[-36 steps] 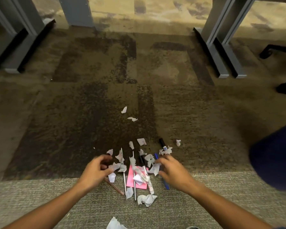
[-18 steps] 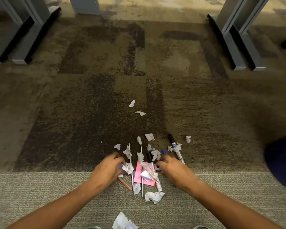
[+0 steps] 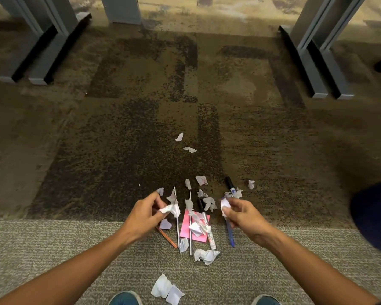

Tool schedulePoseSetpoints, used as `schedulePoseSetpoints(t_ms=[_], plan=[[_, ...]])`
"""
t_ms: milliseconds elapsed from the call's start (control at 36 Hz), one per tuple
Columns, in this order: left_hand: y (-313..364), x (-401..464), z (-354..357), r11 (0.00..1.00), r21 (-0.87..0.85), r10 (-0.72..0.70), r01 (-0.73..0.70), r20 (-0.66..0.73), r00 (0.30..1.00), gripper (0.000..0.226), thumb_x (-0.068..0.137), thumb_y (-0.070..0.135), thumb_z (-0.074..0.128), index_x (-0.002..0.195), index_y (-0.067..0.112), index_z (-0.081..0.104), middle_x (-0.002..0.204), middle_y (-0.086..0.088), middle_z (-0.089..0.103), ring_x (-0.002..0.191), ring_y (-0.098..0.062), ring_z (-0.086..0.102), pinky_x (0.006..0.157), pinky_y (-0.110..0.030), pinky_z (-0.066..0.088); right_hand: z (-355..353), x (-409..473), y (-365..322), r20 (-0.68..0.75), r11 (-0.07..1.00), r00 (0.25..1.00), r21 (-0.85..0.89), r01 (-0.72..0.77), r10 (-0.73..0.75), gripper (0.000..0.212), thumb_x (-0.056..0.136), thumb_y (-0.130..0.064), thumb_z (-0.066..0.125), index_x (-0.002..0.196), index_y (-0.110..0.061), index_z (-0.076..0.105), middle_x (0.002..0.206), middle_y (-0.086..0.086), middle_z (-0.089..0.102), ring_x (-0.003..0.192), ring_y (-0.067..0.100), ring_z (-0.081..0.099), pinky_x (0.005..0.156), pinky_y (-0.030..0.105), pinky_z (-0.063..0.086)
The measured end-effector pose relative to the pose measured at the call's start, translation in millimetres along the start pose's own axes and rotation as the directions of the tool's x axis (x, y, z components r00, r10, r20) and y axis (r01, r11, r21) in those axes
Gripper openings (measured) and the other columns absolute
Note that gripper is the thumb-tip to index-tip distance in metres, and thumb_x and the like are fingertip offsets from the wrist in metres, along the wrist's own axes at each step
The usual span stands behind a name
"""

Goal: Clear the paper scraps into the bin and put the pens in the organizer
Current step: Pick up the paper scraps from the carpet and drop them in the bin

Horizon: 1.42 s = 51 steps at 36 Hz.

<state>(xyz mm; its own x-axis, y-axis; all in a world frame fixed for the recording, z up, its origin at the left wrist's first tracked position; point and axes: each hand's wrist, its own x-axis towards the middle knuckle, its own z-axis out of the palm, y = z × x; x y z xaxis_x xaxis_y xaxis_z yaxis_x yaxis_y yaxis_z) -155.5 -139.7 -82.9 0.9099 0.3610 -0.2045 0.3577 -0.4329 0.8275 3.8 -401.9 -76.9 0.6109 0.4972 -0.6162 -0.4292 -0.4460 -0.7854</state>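
Several white paper scraps lie on the carpet around a pink note [image 3: 185, 230]. My left hand [image 3: 145, 214] pinches a crumpled white scrap [image 3: 171, 209] lifted just above the pile. My right hand [image 3: 243, 213] pinches another small white scrap [image 3: 224, 204]. Between and under the hands lie several pens: a blue pen [image 3: 229, 234], a white marker [image 3: 208, 232], a black marker [image 3: 230, 186], two thin silver pens [image 3: 176, 225] and an orange pencil [image 3: 166, 236]. A bigger crumpled scrap [image 3: 206, 256] and two scraps [image 3: 166, 289] lie nearer to me. No bin or organizer shows.
Grey table feet [image 3: 42, 58] stand at the back left and more grey table feet [image 3: 321, 69] at the back right. A dark blue shape [image 3: 374, 216] fills the right edge. Two loose scraps [image 3: 185, 143] lie farther out. My shoes [image 3: 124, 299] show at the bottom.
Both hands have risen off the pile, each now pinching a white scrap. The camera has tilted down, so the pile sits lower and my shoes show.
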Motion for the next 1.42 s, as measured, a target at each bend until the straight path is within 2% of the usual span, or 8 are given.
schedulePoseSetpoints(t_ms=[139, 250, 417, 695, 806, 973, 1084, 1417], plan=[[7.4, -3.0, -5.5, 0.974, -0.221, -0.048, 0.057, 0.049, 0.998, 0.043, 0.099, 0.019, 0.05, 0.131, 0.046, 0.047, 0.101, 0.005, 0.059, 0.077, -0.014, 0.066, 0.067, -0.029, 0.055, -4.6, -8.5, -4.9, 0.055, 0.943, 0.993, 0.314, -0.114, 0.102, 0.028, 0.099, -0.001, 0.049, 0.114, -0.009, 0.071, 0.114, 0.013, 0.065, 0.083, 0.019, 0.056, 0.061, 0.029, 0.043], [9.9, -6.2, -6.2, 0.958, -0.26, -0.11, 0.119, 0.048, 0.993, 0.052, 0.091, -0.005, 0.036, 0.089, 0.029, 0.077, 0.081, 0.001, 0.059, 0.068, -0.011, 0.056, 0.066, -0.029, 0.049, -8.4, -16.4, -5.4, 0.084, 0.857, 0.984, 0.482, -0.181, 0.16, 0.025, 0.094, -0.001, 0.045, 0.109, 0.003, 0.065, 0.096, 0.019, 0.059, 0.078, 0.026, 0.06, 0.064, 0.039, 0.054], [12.6, -13.1, -12.1, 0.952, -0.272, -0.135, 0.141, 0.04, 0.99, 0.014, 0.075, 0.018, 0.047, 0.07, 0.026, 0.058, 0.058, 0.009, 0.046, 0.057, -0.007, 0.04, 0.06, -0.03, 0.031, -10.2, -29.8, -6.0, 0.148, 0.84, 0.982, 0.512, -0.178, 0.117, 0.018, 0.085, -0.025, 0.051, 0.072, -0.017, 0.043, 0.061, -0.003, 0.037, 0.052, 0.013, 0.039, 0.035, 0.02, 0.027], [5.1, -16.5, 1.8, 0.983, 0.179, -0.045, 0.048, -0.024, 0.999, 0.029, 0.1, 0.029, 0.045, 0.08, 0.026, 0.066, 0.086, 0.003, 0.065, 0.081, -0.006, 0.059, 0.073, -0.027, 0.046, 15.8, -42.9, 2.4, 0.172, 0.982, 0.985, -0.186, 0.038, -0.006, 0.014, 0.098, -0.03, 0.055, 0.102, -0.024, 0.067, 0.087, -0.006, 0.07, 0.057, 0.002, 0.056, 0.05, 0.015, 0.04], [-4.0, -14.1, 7.3, 0.951, 0.301, -0.073, 0.071, -0.003, 0.997, 0.016, 0.089, 0.038, 0.064, 0.097, 0.025, 0.065, 0.095, 0.007, 0.058, 0.087, -0.005, 0.057, 0.079, -0.02, 0.046, 28.3, -44.7, 18.3, 0.289, 0.812, 0.957, -0.55, 0.197, -0.037, 0.017, 0.097, -0.042, 0.056, 0.111, -0.04, 0.063, 0.127, -0.016, 0.062, 0.109, -0.004, 0.059, 0.098, 0.03, 0.047], [-12.9, -9.8, 15.8, 0.904, 0.415, -0.113, 0.101, 0.004, 0.994, 0.037, 0.082, 0.044, 0.071, 0.111, 0.021, 0.064, 0.096, 0.01, 0.049, 0.088, -0.005, 0.051, 0.08, -0.018, 0.043, 42.0, -45.9, 29.4, 0.407, 0.383, 0.908, -0.826, 0.413, -0.102, 0.042, 0.09, -0.056, 0.058, 0.126, -0.034, 0.054, 0.128, -0.008, 0.062, 0.112, 0.006, 0.058, 0.103, 0.036, 0.046], [-17.1, -9.1, 22.2, 0.902, 0.419, -0.128, 0.106, 0.025, 0.991, 0.044, 0.075, 0.049, 0.075, 0.11, 0.024, 0.063, 0.097, 0.012, 0.048, 0.089, -0.004, 0.049, 0.079, -0.019, 0.042, 45.5, -43.7, 38.5, 0.486, 0.095, 0.869, -0.865, 0.493, -0.089, 0.059, 0.089, -0.059, 0.056, 0.136, -0.024, 0.045, 0.125, 0.0, 0.058, 0.105, 0.018, 0.06, 0.092, 0.038, 0.052], [-25.9, -9.2, 27.7, 0.887, 0.46, -0.079, 0.03, 0.087, 0.993, 0.021, 0.079, 0.045, 0.072, 0.08, 0.037, 0.052, 0.087, 0.018, 0.05, 0.083, -0.003, 0.053, 0.074, -0.024, 0.048, 47.9, -40.5, 54.3, 0.573, 0.074, 0.797, -0.801, 0.593, -0.192, 0.023, 0.103, -0.038, 0.044, 0.113, -0.018, 0.049, 0.1, -0.001, 0.054, 0.081, 0.014, 0.06, 0.073, 0.029, 0.054]])
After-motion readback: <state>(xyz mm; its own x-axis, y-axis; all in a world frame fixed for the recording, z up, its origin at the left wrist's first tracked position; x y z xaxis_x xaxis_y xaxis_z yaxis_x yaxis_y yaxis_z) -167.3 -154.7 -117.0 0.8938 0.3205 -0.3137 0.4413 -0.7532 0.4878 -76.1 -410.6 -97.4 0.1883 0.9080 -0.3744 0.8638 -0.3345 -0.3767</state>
